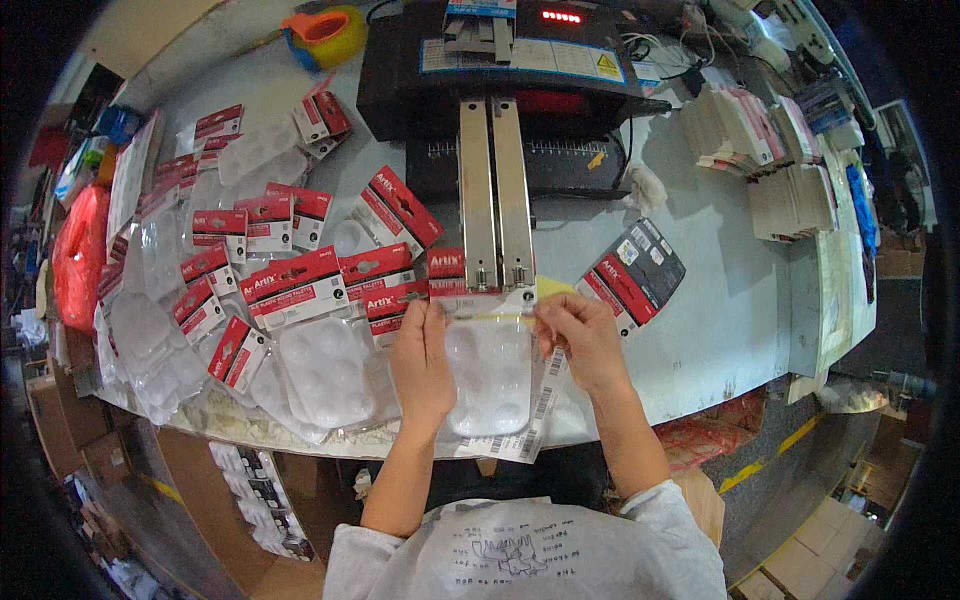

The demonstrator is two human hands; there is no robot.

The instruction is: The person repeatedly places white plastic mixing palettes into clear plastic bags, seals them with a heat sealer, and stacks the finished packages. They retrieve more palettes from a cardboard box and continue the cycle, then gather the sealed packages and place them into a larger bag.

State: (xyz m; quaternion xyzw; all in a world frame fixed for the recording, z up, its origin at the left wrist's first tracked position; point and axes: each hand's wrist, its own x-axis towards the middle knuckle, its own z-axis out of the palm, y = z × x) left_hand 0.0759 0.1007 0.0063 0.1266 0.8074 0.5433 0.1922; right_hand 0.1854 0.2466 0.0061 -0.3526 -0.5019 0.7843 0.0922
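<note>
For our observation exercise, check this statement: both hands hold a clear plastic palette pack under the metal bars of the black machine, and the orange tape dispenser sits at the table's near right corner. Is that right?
Not quite. The head view shows the orange tape dispenser at the far left of the table, beside the black machine. The rest holds: left hand and right hand hold the clear palette pack under the metal bars.

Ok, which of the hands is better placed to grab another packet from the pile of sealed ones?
Probably the left hand: the pile of red-carded blister packs lies right beside it, while the right hand sits on the far side of the clear blister pack both hands hold.
</note>
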